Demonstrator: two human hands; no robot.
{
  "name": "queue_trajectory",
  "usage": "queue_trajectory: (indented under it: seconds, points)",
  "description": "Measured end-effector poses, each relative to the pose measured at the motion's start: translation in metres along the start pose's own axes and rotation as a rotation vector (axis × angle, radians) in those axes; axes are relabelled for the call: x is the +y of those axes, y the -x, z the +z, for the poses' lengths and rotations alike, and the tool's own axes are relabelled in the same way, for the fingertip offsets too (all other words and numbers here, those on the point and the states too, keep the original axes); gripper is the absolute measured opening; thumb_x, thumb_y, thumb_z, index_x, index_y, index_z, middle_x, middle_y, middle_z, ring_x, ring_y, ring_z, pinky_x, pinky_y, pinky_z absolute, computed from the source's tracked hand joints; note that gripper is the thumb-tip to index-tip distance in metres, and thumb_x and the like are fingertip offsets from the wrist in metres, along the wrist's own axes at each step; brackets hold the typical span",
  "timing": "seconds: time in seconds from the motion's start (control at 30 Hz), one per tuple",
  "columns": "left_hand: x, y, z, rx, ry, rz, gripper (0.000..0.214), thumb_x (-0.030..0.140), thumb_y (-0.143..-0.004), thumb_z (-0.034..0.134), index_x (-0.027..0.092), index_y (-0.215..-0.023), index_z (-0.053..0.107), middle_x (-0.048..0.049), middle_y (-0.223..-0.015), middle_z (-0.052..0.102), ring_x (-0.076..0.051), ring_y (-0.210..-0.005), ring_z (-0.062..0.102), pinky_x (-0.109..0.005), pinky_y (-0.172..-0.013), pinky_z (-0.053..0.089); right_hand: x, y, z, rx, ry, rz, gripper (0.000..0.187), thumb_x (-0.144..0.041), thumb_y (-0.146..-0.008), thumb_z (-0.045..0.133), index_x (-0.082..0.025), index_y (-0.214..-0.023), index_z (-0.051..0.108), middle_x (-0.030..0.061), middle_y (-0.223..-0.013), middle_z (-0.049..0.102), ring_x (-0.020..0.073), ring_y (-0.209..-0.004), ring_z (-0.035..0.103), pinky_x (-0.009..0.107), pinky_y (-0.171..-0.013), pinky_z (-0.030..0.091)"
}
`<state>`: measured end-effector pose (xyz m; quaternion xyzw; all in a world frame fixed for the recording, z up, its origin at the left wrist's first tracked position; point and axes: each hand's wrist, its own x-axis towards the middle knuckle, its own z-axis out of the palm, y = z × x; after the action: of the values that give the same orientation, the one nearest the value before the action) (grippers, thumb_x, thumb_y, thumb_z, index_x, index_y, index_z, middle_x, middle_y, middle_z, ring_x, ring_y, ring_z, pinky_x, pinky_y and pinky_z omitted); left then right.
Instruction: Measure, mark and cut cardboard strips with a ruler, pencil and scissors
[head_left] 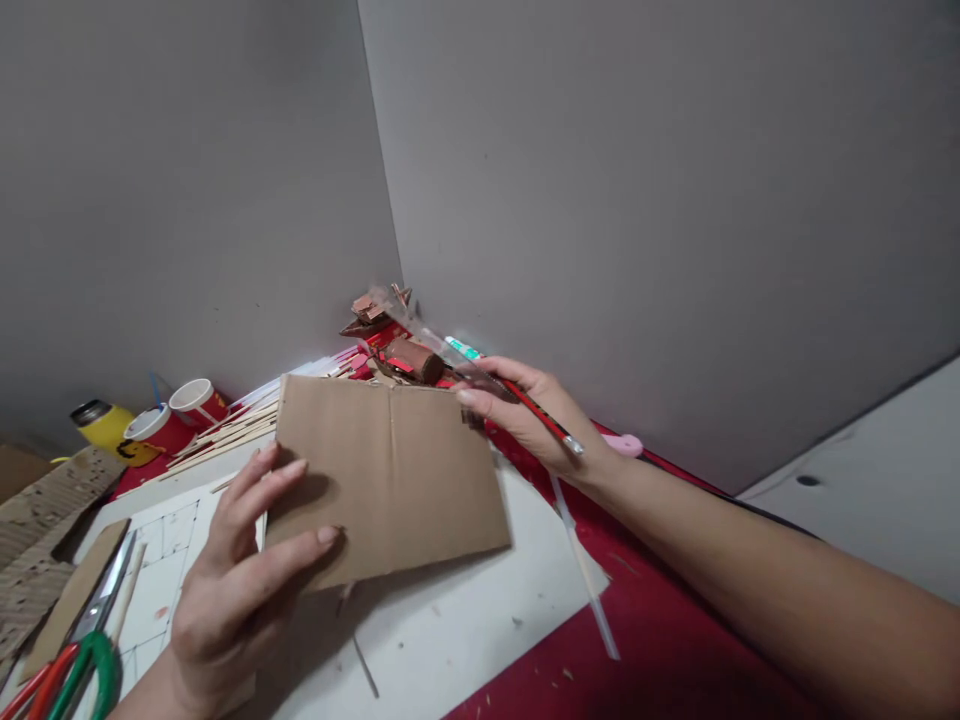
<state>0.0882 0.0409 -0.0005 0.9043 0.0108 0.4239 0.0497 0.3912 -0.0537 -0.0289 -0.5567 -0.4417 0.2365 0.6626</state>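
Note:
A brown cardboard sheet (pixel 390 475) with a centre crease is lifted above a white board (pixel 465 620). My left hand (pixel 236 580) grips its near left edge, thumb on top and fingers spread over the corner. My right hand (pixel 536 415) pinches the sheet's far right corner. Between the fingers of the same hand sit a red pencil (pixel 544 420) and a clear plastic ruler (pixel 427 340), which juts toward the wall corner.
Scissors with red and green handles (pixel 75 660) lie at the lower left beside corrugated cardboard scraps (pixel 45 530). A yellow bottle (pixel 105 425), paper cups (pixel 169 410), wooden sticks (pixel 225 435) and small brown cardboard models (pixel 390 345) sit near the grey walls. A red mat (pixel 660 620) covers the table.

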Motion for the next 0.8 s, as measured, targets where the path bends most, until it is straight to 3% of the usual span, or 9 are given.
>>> queue_trajectory:
  seconds: [0.1, 0.2, 0.3, 0.4, 0.47, 0.6, 0.67, 0.73, 0.8]
  points:
    - [-0.008, -0.004, 0.003, 0.132, 0.166, -0.168, 0.044, -0.003, -0.082, 0.063, 0.032, -0.106, 0.076, 0.0012, -0.149, 0.050, -0.029, -0.137, 0.047, -0.047, -0.112, 0.043, -0.006, 0.002, 0.000, -0.118, 0.110, 0.054, 0.030, -0.035, -0.071, 0.079, -0.023, -0.098, 0.073, 0.0007, -0.084, 0.068, 0.0193, -0.078, 0.062, 0.033, -0.074, 0.049]
    - [-0.022, -0.007, 0.006, 0.262, 0.295, -0.519, 0.026, 0.008, -0.081, 0.070, 0.029, -0.093, 0.079, -0.0006, -0.140, 0.059, -0.026, -0.130, 0.054, -0.037, -0.110, 0.045, -0.008, 0.008, 0.005, -0.154, 0.079, 0.182, 0.032, -0.033, -0.067, 0.081, -0.023, -0.097, 0.074, 0.0012, -0.085, 0.068, 0.0205, -0.083, 0.063, 0.033, -0.074, 0.048]
    - [-0.036, -0.008, 0.008, 0.396, 0.621, -0.980, 0.031, 0.018, -0.078, 0.075, 0.028, -0.107, 0.075, -0.0034, -0.112, 0.072, -0.018, -0.101, 0.069, -0.024, -0.083, 0.057, -0.002, 0.016, 0.013, -0.132, -0.046, 0.282, 0.037, -0.036, -0.069, 0.079, -0.022, -0.103, 0.072, 0.0024, -0.088, 0.070, 0.0207, -0.085, 0.064, 0.032, -0.075, 0.048]
    - [-0.042, -0.008, 0.011, 0.404, 0.995, -1.278, 0.050, 0.036, -0.079, 0.076, 0.022, -0.126, 0.065, -0.0052, -0.091, 0.072, -0.015, -0.071, 0.069, -0.025, -0.062, 0.060, 0.008, 0.027, 0.020, -0.123, -0.093, 0.258, 0.035, -0.038, -0.076, 0.076, -0.023, -0.108, 0.071, 0.0013, -0.085, 0.068, 0.0187, -0.082, 0.063, 0.030, -0.073, 0.047]
    - [-0.042, -0.007, 0.014, 0.368, 1.055, -1.339, 0.058, 0.039, -0.079, 0.078, 0.022, -0.131, 0.060, -0.0049, -0.089, 0.071, -0.015, -0.070, 0.068, -0.026, -0.061, 0.060, 0.012, 0.034, 0.024, -0.167, -0.084, 0.228, 0.035, -0.038, -0.081, 0.073, -0.024, -0.112, 0.070, 0.0009, -0.086, 0.069, 0.0180, -0.083, 0.063, 0.029, -0.074, 0.047]
    - [-0.040, -0.004, 0.017, 0.346, 0.913, -1.300, 0.077, 0.019, -0.069, 0.086, 0.026, -0.139, 0.053, 0.0044, -0.076, 0.062, -0.010, -0.062, 0.062, -0.020, -0.056, 0.057, 0.009, 0.040, 0.027, -0.251, -0.009, 0.249, 0.035, -0.041, -0.082, 0.073, -0.022, -0.112, 0.069, 0.0030, -0.092, 0.070, 0.0199, -0.087, 0.064, 0.030, -0.075, 0.047]
    - [-0.041, -0.003, 0.016, 0.310, 0.895, -1.303, 0.078, 0.019, -0.068, 0.086, 0.024, -0.139, 0.053, 0.0057, -0.072, 0.060, -0.009, -0.060, 0.059, -0.019, -0.055, 0.056, 0.002, 0.039, 0.027, -0.231, 0.061, 0.236, 0.037, -0.043, -0.081, 0.072, -0.022, -0.111, 0.069, 0.0040, -0.091, 0.070, 0.0207, -0.083, 0.063, 0.030, -0.071, 0.047]
    - [-0.042, -0.002, 0.015, 0.217, 0.911, -1.325, 0.076, 0.021, -0.070, 0.086, 0.025, -0.139, 0.053, 0.0061, -0.070, 0.059, -0.008, -0.059, 0.057, -0.017, -0.053, 0.054, -0.005, 0.036, 0.024, -0.192, 0.154, 0.181, 0.039, -0.046, -0.081, 0.070, -0.022, -0.112, 0.069, 0.0045, -0.089, 0.069, 0.0209, -0.078, 0.062, 0.030, -0.067, 0.047]
    - [-0.041, -0.001, 0.015, 0.051, 0.942, -1.355, 0.074, 0.023, -0.072, 0.085, 0.026, -0.138, 0.053, 0.0061, -0.069, 0.059, -0.008, -0.058, 0.056, -0.017, -0.052, 0.052, -0.012, 0.031, 0.019, -0.155, 0.262, 0.110, 0.040, -0.047, -0.082, 0.067, -0.023, -0.114, 0.069, 0.0046, -0.087, 0.068, 0.0207, -0.075, 0.060, 0.030, -0.064, 0.046]
